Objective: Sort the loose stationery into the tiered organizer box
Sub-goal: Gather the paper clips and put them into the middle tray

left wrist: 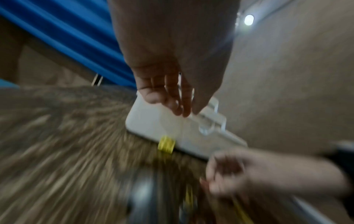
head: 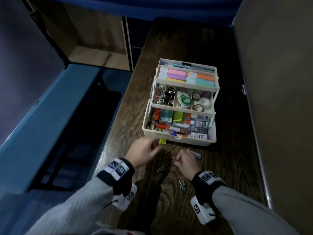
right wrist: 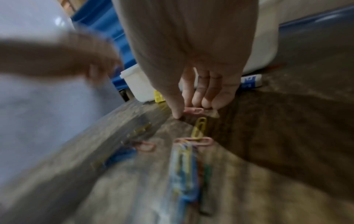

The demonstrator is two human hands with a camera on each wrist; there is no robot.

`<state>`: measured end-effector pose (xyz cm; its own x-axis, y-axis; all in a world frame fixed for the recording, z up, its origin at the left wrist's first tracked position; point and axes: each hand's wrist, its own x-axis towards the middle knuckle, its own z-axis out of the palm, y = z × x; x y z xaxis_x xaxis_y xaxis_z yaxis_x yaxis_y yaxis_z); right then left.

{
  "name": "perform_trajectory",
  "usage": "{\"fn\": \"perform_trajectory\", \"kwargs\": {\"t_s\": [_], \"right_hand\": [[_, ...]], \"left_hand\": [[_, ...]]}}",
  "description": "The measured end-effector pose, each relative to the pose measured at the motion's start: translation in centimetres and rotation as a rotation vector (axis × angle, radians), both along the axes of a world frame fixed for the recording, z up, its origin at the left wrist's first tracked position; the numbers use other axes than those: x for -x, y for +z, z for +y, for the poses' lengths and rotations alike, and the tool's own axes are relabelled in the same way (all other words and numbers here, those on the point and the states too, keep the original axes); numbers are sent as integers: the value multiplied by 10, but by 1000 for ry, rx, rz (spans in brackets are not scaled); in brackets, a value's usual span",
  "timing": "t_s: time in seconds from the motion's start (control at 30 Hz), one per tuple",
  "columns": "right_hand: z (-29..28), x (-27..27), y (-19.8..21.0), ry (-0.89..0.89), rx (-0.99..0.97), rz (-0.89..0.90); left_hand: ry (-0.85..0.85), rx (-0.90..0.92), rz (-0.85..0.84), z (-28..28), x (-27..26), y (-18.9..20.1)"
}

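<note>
The cream tiered organizer box (head: 179,141) stands open on the wooden table (head: 228,167), its three tiers full of stationery. Loose paper clips (head: 182,184) lie in front of it. My right hand (head: 183,160) is down on the table, thumb and fingers pinching a pink paper clip (right wrist: 193,109); a yellow clip (right wrist: 200,127) and a bundle of clips (right wrist: 184,166) lie just behind it. My left hand (head: 145,152) is blurred in the air left of the box front. Its fingers (left wrist: 178,103) point down close against the thumb, and I see nothing held.
A small yellow item (head: 162,141) lies against the box front. A white and blue eraser (head: 196,154) lies just beyond my right hand. More clips (head: 159,168) lie between my hands. The table edge runs along the left, beside a blue bench (head: 50,124); a partition (head: 279,99) stands on the right.
</note>
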<state>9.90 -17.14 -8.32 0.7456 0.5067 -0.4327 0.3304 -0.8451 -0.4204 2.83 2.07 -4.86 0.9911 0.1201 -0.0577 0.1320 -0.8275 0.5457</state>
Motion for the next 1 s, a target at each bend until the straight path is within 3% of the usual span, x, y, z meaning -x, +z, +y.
{"fn": "perform_trajectory", "kwargs": {"t_s": [0.07,0.13,0.23,0.37,0.53,0.73,1.0], "right_hand": [[2,-1,-2,-5,12,43],[0,-4,-2,34,34,77],[-10,-7,-1,63,-40,96],[-36,-2,-2,-147,-186,164],[-60,18,-8,-197,-136,290],[-49,42,-11,-64,23,114],[-34,46,-8,-53,2,76]], "left_hand": [[-12,-44,211,-18,19,-25],[4,-55,305,-32,27,-42],[-1,-46,313,-49,26,-54],[36,-19,335,-54,15,-58],[7,27,340,-45,15,-60],[-1,22,314,-34,33,-60],[52,-61,392,-61,38,-48]]}}
